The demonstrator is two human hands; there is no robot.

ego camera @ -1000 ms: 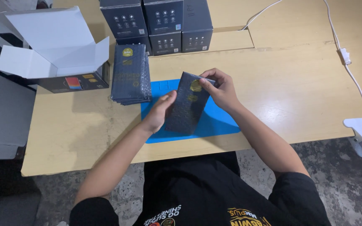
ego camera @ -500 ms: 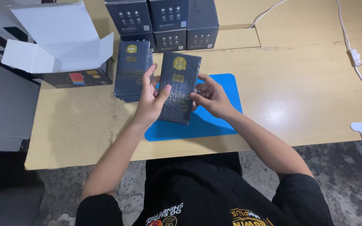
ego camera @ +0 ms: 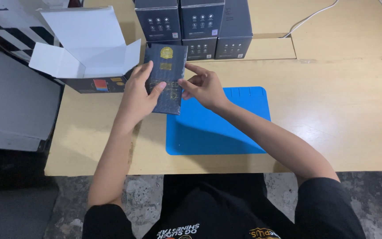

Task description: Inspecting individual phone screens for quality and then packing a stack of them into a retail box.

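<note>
Left hand (ego camera: 139, 95) grip closed on dark flat packet (ego camera: 166, 77); right hand (ego camera: 203, 87) pinching its 3 o'clock edge, above surface (ego camera: 332, 110); open box (ego camera: 85, 48) at 10 o'clock. Step: packet handling.

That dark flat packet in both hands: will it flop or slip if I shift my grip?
The packet looks thin yet stays flat between left hand and right hand, so probably fairly stiff and light. Its glossy surface may be slippery; it won't roll.
</note>
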